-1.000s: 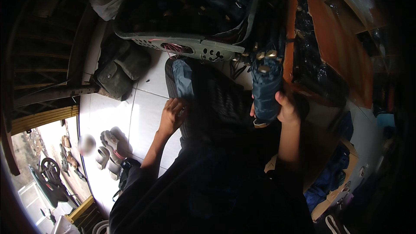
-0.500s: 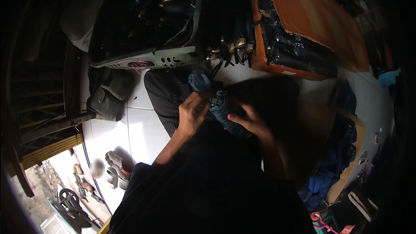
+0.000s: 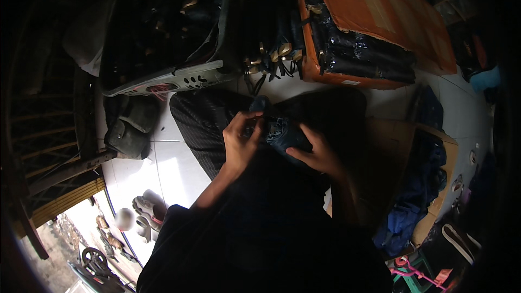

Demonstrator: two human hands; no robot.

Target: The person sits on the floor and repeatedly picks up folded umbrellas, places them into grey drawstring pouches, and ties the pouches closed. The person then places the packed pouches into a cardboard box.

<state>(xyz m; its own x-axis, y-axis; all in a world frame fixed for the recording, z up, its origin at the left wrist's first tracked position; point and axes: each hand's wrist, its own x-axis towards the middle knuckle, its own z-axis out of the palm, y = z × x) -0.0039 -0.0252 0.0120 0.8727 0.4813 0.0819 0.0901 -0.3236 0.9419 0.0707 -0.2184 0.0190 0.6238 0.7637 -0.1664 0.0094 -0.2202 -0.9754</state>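
A dim view looking down at a person seated on a white tiled floor (image 3: 135, 176), with much of the scene lost in shadow. The person's dark clothing fills the lower middle and hides the lap and legs beyond the knees.

At the top left, a large grey plastic crate (image 3: 163, 78) lies tilted, its rim toward the person. It is packed with dark items that are too shadowed to identify. At the top right, an orange cardboard box (image 3: 374, 16) holds rows of dark folded garments in shiny wrapping along its near edge. Between the two lies a dark bundle with small tan tags (image 3: 274, 57). On the right, an open cardboard box (image 3: 429, 195) holds blue cloth spilling over its side, and its far edge fades into darkness. A dark olive bag (image 3: 127, 130) rests on the floor to the left, just below the crate. Pale sandals (image 3: 144, 214) lie near the lower left.

In the centre, over the lap, is a small bunched piece of dark blue denim (image 3: 279, 133). The left hand (image 3: 241, 141) is curled closed on its left edge, fingers pinching the fabric. The right hand (image 3: 315, 154) grips its right side, fingers spread and bent around the cloth. Details of the denim are hard to make out.
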